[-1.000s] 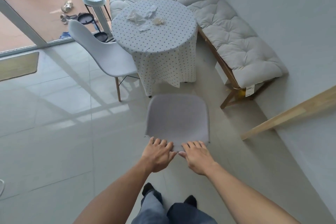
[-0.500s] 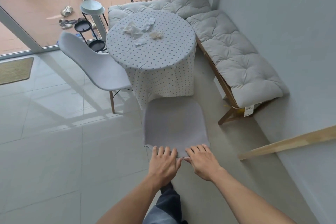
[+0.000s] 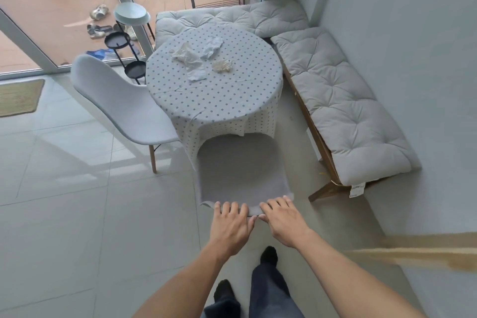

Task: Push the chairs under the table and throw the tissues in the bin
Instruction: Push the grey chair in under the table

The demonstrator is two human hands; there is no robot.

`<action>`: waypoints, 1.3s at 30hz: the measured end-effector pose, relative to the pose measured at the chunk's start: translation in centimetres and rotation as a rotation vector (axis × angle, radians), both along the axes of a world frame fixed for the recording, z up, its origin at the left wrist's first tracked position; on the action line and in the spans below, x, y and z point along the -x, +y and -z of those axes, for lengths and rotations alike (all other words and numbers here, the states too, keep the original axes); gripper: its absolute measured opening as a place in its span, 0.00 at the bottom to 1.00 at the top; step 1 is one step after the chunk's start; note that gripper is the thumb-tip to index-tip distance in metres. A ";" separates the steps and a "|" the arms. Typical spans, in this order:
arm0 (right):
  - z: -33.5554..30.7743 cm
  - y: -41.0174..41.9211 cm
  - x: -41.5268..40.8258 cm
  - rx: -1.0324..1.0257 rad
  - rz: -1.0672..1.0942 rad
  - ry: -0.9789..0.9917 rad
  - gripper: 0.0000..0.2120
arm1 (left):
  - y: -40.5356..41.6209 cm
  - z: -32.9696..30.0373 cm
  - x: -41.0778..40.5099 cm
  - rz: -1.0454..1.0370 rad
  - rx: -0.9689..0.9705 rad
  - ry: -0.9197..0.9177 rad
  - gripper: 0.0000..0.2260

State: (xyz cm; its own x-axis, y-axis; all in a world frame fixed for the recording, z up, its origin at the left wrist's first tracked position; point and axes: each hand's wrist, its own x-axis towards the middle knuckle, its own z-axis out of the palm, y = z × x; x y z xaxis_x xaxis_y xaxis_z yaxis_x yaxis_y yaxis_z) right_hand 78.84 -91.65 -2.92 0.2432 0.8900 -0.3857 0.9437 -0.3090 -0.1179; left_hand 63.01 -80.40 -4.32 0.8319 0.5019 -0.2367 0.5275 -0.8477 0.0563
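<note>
Two hands: both rest side by side on the top edge of the grey chair's backrest, low in the centre of the frame.
Left hand [image 3: 231, 223]: palm down, fingers curled over the backrest edge, gripping it; forearm runs in from the bottom edge, wrist straight.
Right hand [image 3: 282, 219]: palm down, fingers spread and hooked over the same edge, thumb touching the left hand's; forearm enters from the lower right.
Grey chair [image 3: 240, 170]: centre of the frame, its front edge tucked under the hanging tablecloth.
Table [image 3: 214, 100]: round, under a dotted cloth, upper centre.
Tissues [image 3: 196, 58]: several crumpled pieces lying on the far part of the tabletop.
White chair [image 3: 121, 103]: left of the table, seat edge just beside the cloth, not under it.
Bench [image 3: 335, 100]: cushioned, along the wall at the right.
Legs: dark trousers and dark socks at the bottom centre.
Bin: I cannot tell where it is.
</note>
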 end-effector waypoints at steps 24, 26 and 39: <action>0.1 7.0 -12.7 0.055 -0.106 0.123 0.29 | 6.3 -0.5 -10.4 -0.220 0.271 0.107 0.32; -0.2 7.7 -13.1 0.047 -0.079 0.129 0.31 | 7.0 -0.9 -10.5 -0.255 0.306 0.096 0.33; -2.9 18.9 -12.6 0.003 -0.009 0.038 0.33 | 19.6 -4.5 -10.0 -0.219 0.259 -0.027 0.31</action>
State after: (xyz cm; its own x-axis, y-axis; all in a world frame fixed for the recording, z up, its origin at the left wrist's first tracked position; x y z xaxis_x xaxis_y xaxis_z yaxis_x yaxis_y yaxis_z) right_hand 91.43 -72.75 -0.06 0.2205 0.8911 -0.3967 0.9414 -0.3009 -0.1527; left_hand 73.03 -60.82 0.22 0.7188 0.5954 -0.3589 0.6907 -0.6705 0.2709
